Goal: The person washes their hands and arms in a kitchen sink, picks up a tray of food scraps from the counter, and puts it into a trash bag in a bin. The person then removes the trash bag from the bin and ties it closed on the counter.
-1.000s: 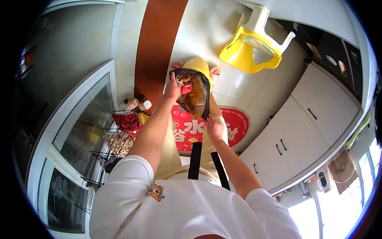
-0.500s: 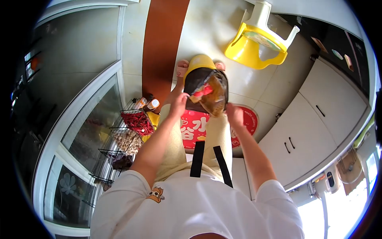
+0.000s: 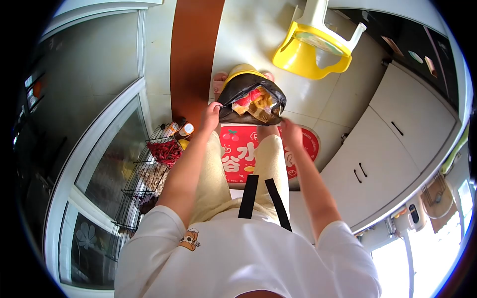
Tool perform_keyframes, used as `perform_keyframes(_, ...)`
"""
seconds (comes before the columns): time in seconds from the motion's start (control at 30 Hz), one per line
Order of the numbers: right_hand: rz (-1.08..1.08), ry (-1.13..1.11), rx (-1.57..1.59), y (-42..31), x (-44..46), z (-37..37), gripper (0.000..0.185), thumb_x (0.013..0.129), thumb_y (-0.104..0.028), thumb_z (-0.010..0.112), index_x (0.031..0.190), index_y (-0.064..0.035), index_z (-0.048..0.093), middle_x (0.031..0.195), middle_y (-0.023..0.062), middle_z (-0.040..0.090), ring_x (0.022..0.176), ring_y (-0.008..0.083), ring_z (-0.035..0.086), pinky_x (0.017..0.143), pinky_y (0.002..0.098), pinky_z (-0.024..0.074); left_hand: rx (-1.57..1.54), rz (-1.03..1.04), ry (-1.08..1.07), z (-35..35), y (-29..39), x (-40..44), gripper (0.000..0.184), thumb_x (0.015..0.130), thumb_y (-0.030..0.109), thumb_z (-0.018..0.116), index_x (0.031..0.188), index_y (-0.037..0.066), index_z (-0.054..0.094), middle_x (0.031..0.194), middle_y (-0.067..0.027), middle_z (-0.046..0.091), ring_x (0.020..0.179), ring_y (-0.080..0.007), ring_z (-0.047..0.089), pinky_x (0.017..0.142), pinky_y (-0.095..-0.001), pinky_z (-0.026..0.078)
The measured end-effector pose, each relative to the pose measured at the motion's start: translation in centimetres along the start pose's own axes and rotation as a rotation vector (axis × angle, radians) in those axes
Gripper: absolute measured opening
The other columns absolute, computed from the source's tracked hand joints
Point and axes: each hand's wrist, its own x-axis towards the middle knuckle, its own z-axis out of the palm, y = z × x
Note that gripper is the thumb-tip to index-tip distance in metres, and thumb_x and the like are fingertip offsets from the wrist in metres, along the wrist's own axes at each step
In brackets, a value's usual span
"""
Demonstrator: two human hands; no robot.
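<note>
Finding: black bin bag [image 3: 233, 97] raised off the near rim of the bin, edge held by both hands.

The left hand [image 3: 210, 117] is clamped on the left side of the bag's edge, thumb and fingers together. The right hand [image 3: 291, 134] is closed on the opposite side; its fingertips are blurred, so the exact hold is not clear. The bag's near edge spans the gap between the hands, and its mouth faces the wearer.

Inside the bag lie a red wrapper [image 3: 255, 94], yellow-brown scraps [image 3: 263, 102] and what looks like clear film. The yellow bin [image 3: 244, 69] is just beyond the bag, between two feet in pink slippers [image 3: 219, 84]. How much of the bag remains within it cannot be seen.

Assessment: with the near edge off the rim, that side appears to depend on the two hands for support. The open mouth leaves the contents exposed, so uneven tension could let scraps shift toward the lower side.

Surroundings: the bag is above the floor, with a red printed mat [image 3: 246, 149] beneath and nearer the wearer.
</note>
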Motion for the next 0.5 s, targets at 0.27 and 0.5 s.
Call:
perform_keyframes(0.27, 0.480, -0.227, 0.301, 4.0, 17.1, 0.2, 0.085, 0.082, -0.070, 0.044, 0.126, 0.0029, 0.052, 0.128, 0.0233, 0.052, 0.118, 0.0379, 0.049, 0.103, 0.0360, 0.0343, -0.033, 0.009, 0.001, -1.4, -0.7, -0.5, 0.018, 0.094, 0.014, 0.049, 0.101, 0.002, 0.062, 0.090, -0.0105, 0.065, 0.086, -0.0176, 0.060, 0.083, -0.0296, 0.044)
perform_keyframes(0.5, 0.716, -0.692, 1.077, 1.1, 16.3, 6.0, 0.058, 0.092, -0.055, 0.045, 0.119, -0.0057, 0.059, 0.102, 0.0055, 0.067, 0.090, 0.0250, 0.064, 0.084, 0.0350, 0.0505, 0.102, -0.019, 0.101, -0.9, -2.2, 1.8, 0.034, 0.092, 0.020, 0.056, 0.121, 0.004, 0.050, 0.109, -0.0161, 0.059, 0.100, -0.0248, 0.057, 0.091, -0.0318, 0.042)
